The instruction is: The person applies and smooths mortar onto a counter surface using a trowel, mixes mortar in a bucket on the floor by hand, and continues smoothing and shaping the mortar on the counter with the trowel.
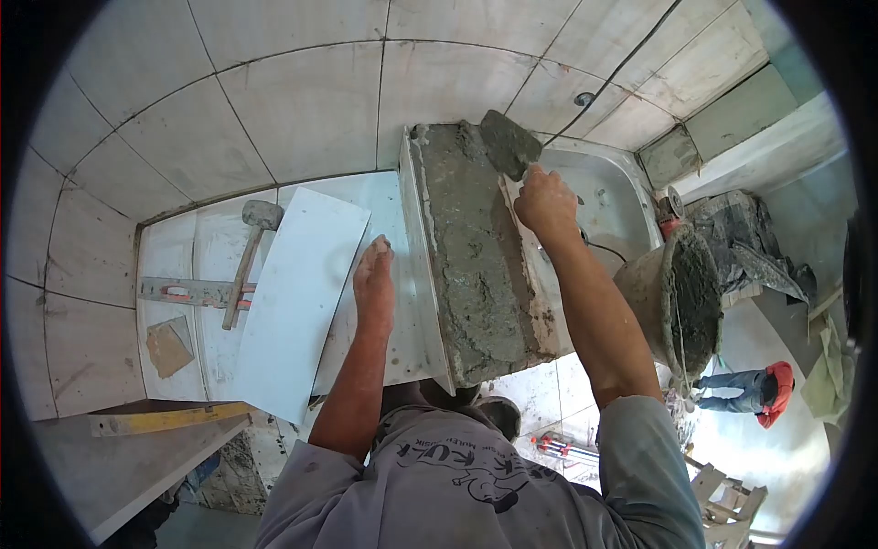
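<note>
My right hand [547, 203] is closed round the handle of a trowel [510, 145]. Its blade, coated in grey mortar, is over the far right edge of a mortar bed [471, 256]. This wet, uneven layer covers a narrow raised ledge between the white counter and the sink. My left hand [373, 274] holds nothing, its fingers stretched out above the white counter [407, 320]. Just left of it, a large white tile [302, 293] lies at an angle, its near end sticking out past the counter's front edge.
A mallet [262, 216] lies across a spirit level [187, 291], near a tile offcut [170, 348]. Right of the ledge are a sink [599, 197] and a mortar bucket [690, 302]. A cable [617, 69] hangs along the tiled wall. Another person [754, 392] is at lower right.
</note>
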`<action>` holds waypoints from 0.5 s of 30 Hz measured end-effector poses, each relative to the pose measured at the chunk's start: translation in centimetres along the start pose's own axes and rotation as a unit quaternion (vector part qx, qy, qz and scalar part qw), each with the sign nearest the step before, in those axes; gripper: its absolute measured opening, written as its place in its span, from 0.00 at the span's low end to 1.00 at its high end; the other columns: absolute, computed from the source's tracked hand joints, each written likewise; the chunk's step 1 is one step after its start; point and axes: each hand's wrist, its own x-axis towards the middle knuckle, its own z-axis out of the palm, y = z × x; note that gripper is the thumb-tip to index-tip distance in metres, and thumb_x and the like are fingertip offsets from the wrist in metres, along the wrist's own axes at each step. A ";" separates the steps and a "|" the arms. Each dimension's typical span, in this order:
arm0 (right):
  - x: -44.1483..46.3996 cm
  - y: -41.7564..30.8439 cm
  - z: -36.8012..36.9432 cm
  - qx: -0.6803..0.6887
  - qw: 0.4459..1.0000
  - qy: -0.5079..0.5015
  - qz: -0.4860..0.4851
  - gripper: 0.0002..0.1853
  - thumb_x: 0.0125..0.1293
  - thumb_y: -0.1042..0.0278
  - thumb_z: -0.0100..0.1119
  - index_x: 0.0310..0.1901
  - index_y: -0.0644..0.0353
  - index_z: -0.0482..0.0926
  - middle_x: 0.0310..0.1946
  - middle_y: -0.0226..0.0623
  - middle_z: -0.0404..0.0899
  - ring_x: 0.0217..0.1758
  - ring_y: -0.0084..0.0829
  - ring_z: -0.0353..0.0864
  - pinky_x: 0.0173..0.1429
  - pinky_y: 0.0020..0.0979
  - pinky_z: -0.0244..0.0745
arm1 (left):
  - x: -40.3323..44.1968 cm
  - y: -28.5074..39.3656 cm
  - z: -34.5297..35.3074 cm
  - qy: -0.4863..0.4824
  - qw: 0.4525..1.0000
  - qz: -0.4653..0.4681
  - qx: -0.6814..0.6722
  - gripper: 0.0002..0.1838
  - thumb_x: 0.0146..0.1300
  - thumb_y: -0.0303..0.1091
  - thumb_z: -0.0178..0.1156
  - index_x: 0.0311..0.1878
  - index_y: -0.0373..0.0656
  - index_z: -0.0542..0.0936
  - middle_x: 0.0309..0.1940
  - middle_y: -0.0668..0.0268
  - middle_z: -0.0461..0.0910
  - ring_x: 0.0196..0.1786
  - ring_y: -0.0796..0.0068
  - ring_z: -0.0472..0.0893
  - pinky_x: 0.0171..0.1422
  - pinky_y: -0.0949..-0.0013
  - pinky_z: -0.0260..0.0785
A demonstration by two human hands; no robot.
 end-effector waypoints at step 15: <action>3.1 0.1 2.0 0.166 0.975 -0.101 0.107 0.22 0.58 0.59 0.53 0.50 0.67 0.79 0.52 0.59 0.77 0.59 0.53 0.76 0.63 0.44 0.70 | 2.1 -2.2 2.3 -0.073 0.997 -0.002 0.041 0.33 0.70 0.56 0.50 0.67 0.37 0.68 0.58 0.62 0.75 0.58 0.71 0.74 0.61 0.69 0.61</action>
